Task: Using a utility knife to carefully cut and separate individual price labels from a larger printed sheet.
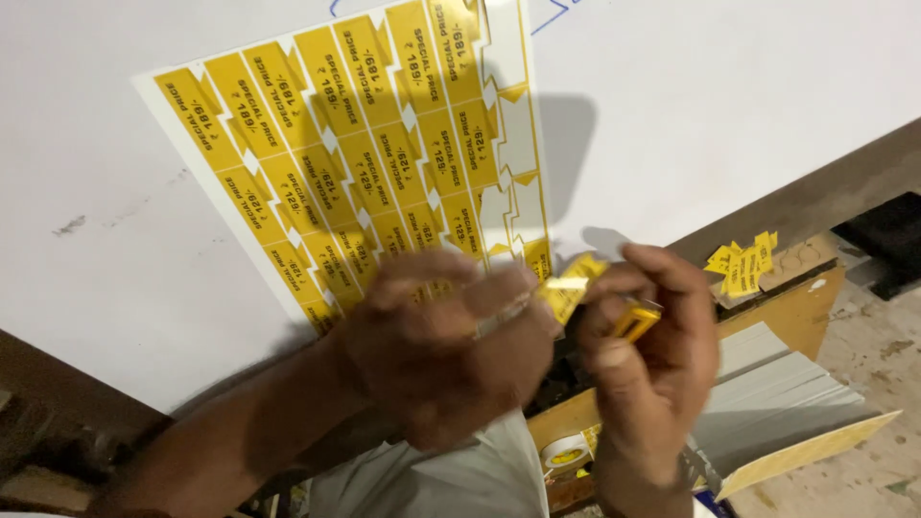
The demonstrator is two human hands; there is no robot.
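My left hand (436, 350) and my right hand (652, 355) meet just below a sheet of yellow price stickers (355, 144) that lies on a white table (115, 221). Between the fingertips of both hands is a single yellow sticker (568, 286), pinched by the left hand. My right hand is closed around a small yellow object (636, 318), partly hidden by the fingers. Several stickers are gone from the sheet's right column, leaving white backing. Both hands are blurred by motion.
A pile of loose yellow stickers (743, 264) rests on a wooden block to the right. Below are grey boards (777, 384), a yellow card (815, 451), a tape roll (566, 453) and a rough floor (873, 345). The table edge runs diagonally at right.
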